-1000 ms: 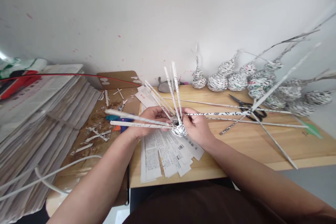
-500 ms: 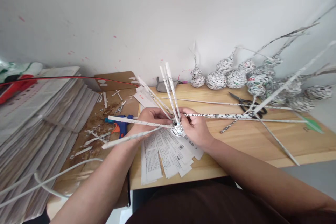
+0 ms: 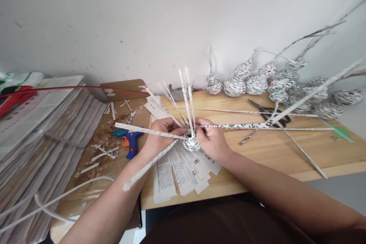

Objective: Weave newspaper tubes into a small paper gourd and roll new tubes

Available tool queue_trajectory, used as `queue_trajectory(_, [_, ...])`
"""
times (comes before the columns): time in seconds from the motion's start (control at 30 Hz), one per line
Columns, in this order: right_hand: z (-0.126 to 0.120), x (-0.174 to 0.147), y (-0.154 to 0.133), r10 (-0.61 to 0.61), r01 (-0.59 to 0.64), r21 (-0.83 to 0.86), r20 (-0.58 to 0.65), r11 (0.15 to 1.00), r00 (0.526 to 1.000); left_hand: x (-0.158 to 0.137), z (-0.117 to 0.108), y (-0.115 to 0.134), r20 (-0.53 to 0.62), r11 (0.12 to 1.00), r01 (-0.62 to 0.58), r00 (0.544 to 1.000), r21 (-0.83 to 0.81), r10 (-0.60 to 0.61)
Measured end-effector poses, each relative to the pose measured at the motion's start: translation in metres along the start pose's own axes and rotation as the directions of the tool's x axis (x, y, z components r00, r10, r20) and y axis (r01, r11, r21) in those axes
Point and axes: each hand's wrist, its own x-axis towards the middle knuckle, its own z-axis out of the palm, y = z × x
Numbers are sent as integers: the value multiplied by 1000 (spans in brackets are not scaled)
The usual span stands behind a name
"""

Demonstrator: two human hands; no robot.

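Note:
Between my two hands is a small round piece woven from rolled newspaper (image 3: pixel 191 143). Several paper tubes stick out of it, some upward and some to the left across my forearm. My left hand (image 3: pixel 161 131) is closed on its left side, fingers at the bases of the tubes. My right hand (image 3: pixel 213 139) pinches its right side, where a long printed paper tube (image 3: pixel 237 126) runs off to the right. The fingertips are partly hidden behind the weave. Cut newspaper strips (image 3: pixel 183 171) lie fanned out beneath.
A blue glue gun (image 3: pixel 132 144) and paper scraps lie left, beside a tall newspaper stack (image 3: pixel 71 141). Black scissors (image 3: pixel 268 113) rest right among loose paper tubes. Several woven gourd shapes (image 3: pixel 235 85) line the wall at the back right.
The lower left tube has swung downward over my left forearm, and the upper tubes have shifted slightly. Both hands keep their hold on the woven piece.

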Motion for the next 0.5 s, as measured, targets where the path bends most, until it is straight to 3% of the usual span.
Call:
queue_trajectory(0.17, [-1, -1, 1, -76, 75, -37, -42, 997, 996, -1, 7, -2, -31, 999, -3, 1000, -40, 2])
queue_trajectory(0.27, [-2, 0, 1, -152, 148, -71, -52, 986, 987, 0, 11, -1, -21, 988, 61, 998, -139, -65])
queue_trajectory(0.5, [-1, -2, 1, -185, 182, -55, -55, 982, 981, 3, 14, -5, 7, 930, 218, 974, -294, -226])
